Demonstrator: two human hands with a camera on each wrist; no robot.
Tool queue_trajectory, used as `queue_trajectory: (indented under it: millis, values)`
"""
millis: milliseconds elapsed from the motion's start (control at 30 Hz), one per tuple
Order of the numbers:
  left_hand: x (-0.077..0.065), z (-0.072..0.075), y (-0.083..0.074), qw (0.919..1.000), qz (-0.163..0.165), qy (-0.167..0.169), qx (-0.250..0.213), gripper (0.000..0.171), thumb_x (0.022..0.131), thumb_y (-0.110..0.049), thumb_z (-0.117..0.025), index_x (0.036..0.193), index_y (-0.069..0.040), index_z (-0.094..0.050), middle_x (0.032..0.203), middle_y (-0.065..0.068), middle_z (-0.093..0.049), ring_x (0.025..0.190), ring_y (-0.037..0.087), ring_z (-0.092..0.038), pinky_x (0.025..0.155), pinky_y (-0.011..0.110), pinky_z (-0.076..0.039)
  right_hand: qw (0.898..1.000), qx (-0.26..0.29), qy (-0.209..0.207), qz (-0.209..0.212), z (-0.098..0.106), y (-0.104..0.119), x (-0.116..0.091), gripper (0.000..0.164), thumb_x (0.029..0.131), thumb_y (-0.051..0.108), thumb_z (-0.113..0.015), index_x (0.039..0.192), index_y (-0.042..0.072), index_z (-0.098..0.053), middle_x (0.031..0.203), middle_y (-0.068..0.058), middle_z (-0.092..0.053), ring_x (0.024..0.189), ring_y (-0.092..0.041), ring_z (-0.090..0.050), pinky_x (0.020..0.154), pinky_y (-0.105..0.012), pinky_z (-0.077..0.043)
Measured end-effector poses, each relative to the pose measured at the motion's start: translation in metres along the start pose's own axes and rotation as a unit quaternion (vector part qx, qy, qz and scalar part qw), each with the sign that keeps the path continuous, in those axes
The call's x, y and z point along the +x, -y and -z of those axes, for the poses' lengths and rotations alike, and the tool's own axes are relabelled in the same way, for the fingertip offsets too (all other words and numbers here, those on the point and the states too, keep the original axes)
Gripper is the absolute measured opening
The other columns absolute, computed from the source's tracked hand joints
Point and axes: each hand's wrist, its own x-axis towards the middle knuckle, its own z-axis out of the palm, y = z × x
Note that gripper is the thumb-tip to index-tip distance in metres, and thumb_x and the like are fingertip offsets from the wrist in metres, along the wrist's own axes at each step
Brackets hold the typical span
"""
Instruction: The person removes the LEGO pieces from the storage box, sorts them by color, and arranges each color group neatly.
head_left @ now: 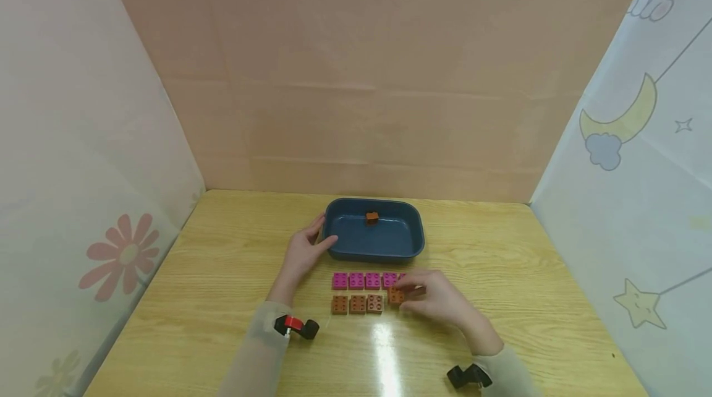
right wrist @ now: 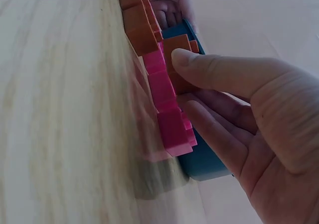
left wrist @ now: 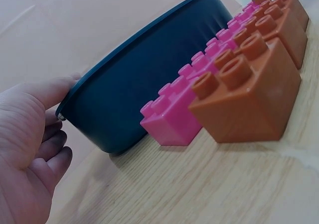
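My left hand (head_left: 302, 253) holds the left end of a dark blue tray (head_left: 369, 240), its thumb over the rim and its other fingers against the outside. With thumb and fingers, my right hand (head_left: 442, 299) pinches an orange building brick (right wrist: 177, 64), raised above the table in the right wrist view. One orange brick (head_left: 372, 217) lies inside the tray near its back wall. In front of the tray runs a row of pink bricks (head_left: 356, 281), its right end partly hidden by my right hand. Nearer me stand three orange bricks (head_left: 358, 305) in a second row, studs up.
The wooden table (head_left: 233, 298) carries the tray and both rows. A tan backdrop (head_left: 361, 106) rises behind its far edge. Patterned white sheets (head_left: 72, 137) hang along the left and right sides.
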Motion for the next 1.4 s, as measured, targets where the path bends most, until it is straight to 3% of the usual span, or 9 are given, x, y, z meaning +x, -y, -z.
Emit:
queue_trajectory:
  millis: [167, 533, 867, 1133, 1267, 1400]
  values:
    - [-0.003, 0.0, -0.005, 1.0, -0.001, 0.001, -0.001, 0.072, 0.101, -0.01, -0.077, 0.159, 0.009, -0.04, 0.169, 0.018, -0.037, 0.159, 0.034, -0.028, 0.127, 0.048, -0.03, 1.0, -0.017, 0.008, -0.005, -0.003, 0.0, 0.001, 0.038, 0.086, 0.011, -0.091, 0.122, 0.01, -0.079, 0.123, -0.008, -0.075, 0.103, -0.016, -0.073, 0.09, -0.03, -0.064]
    - [0.01, 0.002, 0.028, 0.9999, 0.002, -0.012, 0.003, 0.074, 0.099, -0.017, -0.08, 0.16, 0.001, -0.043, 0.169, 0.011, -0.039, 0.158, 0.028, -0.031, 0.126, 0.045, -0.033, 0.997, -0.074, 0.03, -0.006, -0.007, 0.002, 0.002, 0.038, 0.085, 0.019, -0.092, 0.121, 0.015, -0.08, 0.119, 0.005, -0.077, 0.104, -0.008, -0.072, 0.092, -0.029, -0.062]
    - [0.008, 0.003, 0.03, 0.9997, -0.02, -0.011, 0.005, 0.076, 0.097, -0.026, -0.083, 0.159, -0.001, -0.048, 0.167, 0.008, -0.044, 0.157, 0.026, -0.034, 0.125, 0.043, -0.035, 0.993, -0.112, 0.031, 0.003, -0.01, 0.002, 0.003, 0.036, 0.084, 0.02, -0.093, 0.119, 0.02, -0.081, 0.116, 0.01, -0.077, 0.105, -0.007, -0.071, 0.093, -0.033, -0.062]
    - [0.01, 0.003, 0.029, 0.9991, -0.022, -0.012, 0.033, 0.074, 0.099, -0.026, -0.082, 0.159, -0.002, -0.047, 0.167, 0.009, -0.043, 0.156, 0.028, -0.036, 0.123, 0.043, -0.036, 0.99, -0.138, 0.024, 0.013, -0.009, 0.006, 0.002, 0.038, 0.083, 0.022, -0.094, 0.119, 0.02, -0.081, 0.118, 0.009, -0.077, 0.109, -0.011, -0.071, 0.097, -0.038, -0.061]
    - [0.01, 0.002, 0.028, 0.9991, -0.018, -0.014, 0.034, 0.074, 0.098, -0.025, -0.082, 0.159, -0.002, -0.047, 0.166, 0.008, -0.044, 0.156, 0.027, -0.037, 0.123, 0.042, -0.037, 0.993, -0.118, 0.014, 0.021, -0.003, 0.01, 0.001, 0.039, 0.084, 0.02, -0.093, 0.12, 0.014, -0.081, 0.119, 0.001, -0.078, 0.106, -0.014, -0.073, 0.094, -0.036, -0.063]
    - [0.011, 0.002, 0.029, 0.9995, -0.013, -0.01, 0.026, 0.076, 0.097, -0.028, -0.083, 0.159, -0.003, -0.048, 0.167, 0.006, -0.044, 0.156, 0.024, -0.036, 0.124, 0.039, -0.037, 0.998, -0.058, 0.001, 0.037, 0.007, 0.012, 0.005, 0.036, 0.088, 0.012, -0.09, 0.121, 0.004, -0.079, 0.116, -0.009, -0.078, 0.1, -0.022, -0.076, 0.088, -0.035, -0.065]
